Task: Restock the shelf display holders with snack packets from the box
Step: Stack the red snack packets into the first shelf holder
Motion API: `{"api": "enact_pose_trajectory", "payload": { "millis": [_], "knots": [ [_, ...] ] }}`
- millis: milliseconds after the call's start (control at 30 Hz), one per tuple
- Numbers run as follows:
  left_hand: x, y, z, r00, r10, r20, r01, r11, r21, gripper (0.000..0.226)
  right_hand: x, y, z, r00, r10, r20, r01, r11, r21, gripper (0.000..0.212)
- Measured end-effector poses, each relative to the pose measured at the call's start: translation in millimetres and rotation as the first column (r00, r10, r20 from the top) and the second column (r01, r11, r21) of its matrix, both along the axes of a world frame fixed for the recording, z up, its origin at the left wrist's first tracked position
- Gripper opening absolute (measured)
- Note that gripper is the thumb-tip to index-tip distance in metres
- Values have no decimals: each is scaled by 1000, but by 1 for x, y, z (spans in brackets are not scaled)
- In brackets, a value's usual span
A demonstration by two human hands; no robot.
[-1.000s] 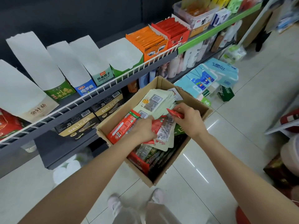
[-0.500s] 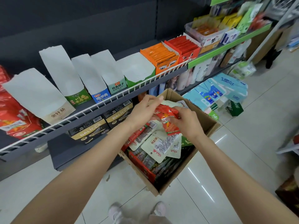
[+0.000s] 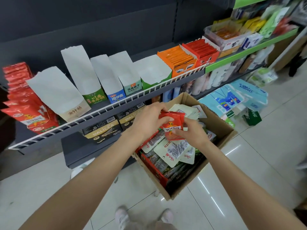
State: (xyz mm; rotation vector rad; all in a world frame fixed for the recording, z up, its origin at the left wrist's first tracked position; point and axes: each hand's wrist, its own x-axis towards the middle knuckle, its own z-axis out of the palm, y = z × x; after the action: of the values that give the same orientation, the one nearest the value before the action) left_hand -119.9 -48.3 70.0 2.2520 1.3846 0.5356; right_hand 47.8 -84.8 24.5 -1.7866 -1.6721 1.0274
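A stack of red snack packets point(image 3: 173, 125) is held above the open cardboard box point(image 3: 221, 130). My left hand point(image 3: 147, 119) grips its upper left side and my right hand point(image 3: 191, 132) pinches its lower right side. The box on the floor holds many white, red and green packets point(image 3: 172, 150). On the wire-fronted shelf point(image 3: 106, 107) stand several display holders with tall white backs point(image 3: 73, 75); I see no packets in them. To their right stand an orange holder point(image 3: 178, 61) and a red holder point(image 3: 201, 49), both full.
Red bags point(image 3: 25, 103) crowd the shelf's left end. Dalicca cartons point(image 3: 103, 129) sit on the lower shelf behind the box. Blue tissue packs point(image 3: 232, 98) lie on the floor to the right. White tiled floor and my shoes point(image 3: 123, 218) are below.
Both hands have lifted the red packets up out of the box and now hold them together above it. The view has tilted up toward the shelf.
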Motion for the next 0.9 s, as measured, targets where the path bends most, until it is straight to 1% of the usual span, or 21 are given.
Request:
{"api": "enact_pose_trajectory", "payload": {
  "millis": [67, 100, 200, 267, 367, 400, 467, 533, 600, 667, 733, 767, 833, 900],
  "knots": [
    [-7, 0, 0, 999, 35, -40, -34, 999, 26, 24, -8, 0, 1, 1000, -5, -19, 6, 1000, 26, 27],
    [-12, 1, 1, 998, 52, -33, -52, 998, 24, 27, -13, 1, 1, 999, -7, -43, 9, 999, 36, 24],
    [-34, 2, 7, 993, 108, 45, -107, 994, -17, 32, -32, 7, 8, 994, 35, -105, -27, 997, 71, 11],
    [-51, 0, 12, 979, 172, 108, -171, 985, -18, 34, -52, 12, 17, 987, 88, -138, -74, 992, 104, 12],
    [-83, -3, 21, 947, 260, 189, -265, 964, -1, 33, -87, 24, 28, 979, 153, -132, -133, 980, 150, 9],
    [-95, -2, 24, 938, 279, 205, -287, 958, 6, 32, -100, 28, 31, 975, 171, -140, -149, 977, 151, 10],
    [-121, 0, 31, 927, 307, 218, -314, 949, -1, 35, -127, 36, 36, 964, 208, -164, -183, 971, 157, 19],
    [-151, 5, 37, 910, 340, 236, -340, 939, -44, 47, -157, 44, 42, 956, 240, -168, -211, 962, 174, 23],
    [-187, 10, 42, 893, 382, 238, -375, 924, -75, 64, -188, 54, 46, 953, 239, -183, -207, 962, 178, 21],
    [-232, 18, 45, 894, 419, 157, -421, 907, -23, 77, -222, 65, 52, 945, 242, -221, -203, 962, 182, 17],
    [-285, 29, 46, 890, 454, -40, -451, 890, 64, 87, -256, 78, 60, 934, 237, -269, -192, 964, 185, 13],
    [-311, 36, 47, 878, 455, -148, -448, 890, 84, 94, -273, 85, 64, 926, 232, -298, -183, 966, 183, 12],
    [-360, 50, 47, 849, 413, -329, -421, 906, 50, 108, -307, 99, 74, 911, 223, -347, -166, 968, 186, 13],
    [-398, 66, 47, 819, 337, -465, -388, 922, -15, 118, -339, 113, 84, 893, 206, -399, -129, 969, 210, 10]
  ]
}}
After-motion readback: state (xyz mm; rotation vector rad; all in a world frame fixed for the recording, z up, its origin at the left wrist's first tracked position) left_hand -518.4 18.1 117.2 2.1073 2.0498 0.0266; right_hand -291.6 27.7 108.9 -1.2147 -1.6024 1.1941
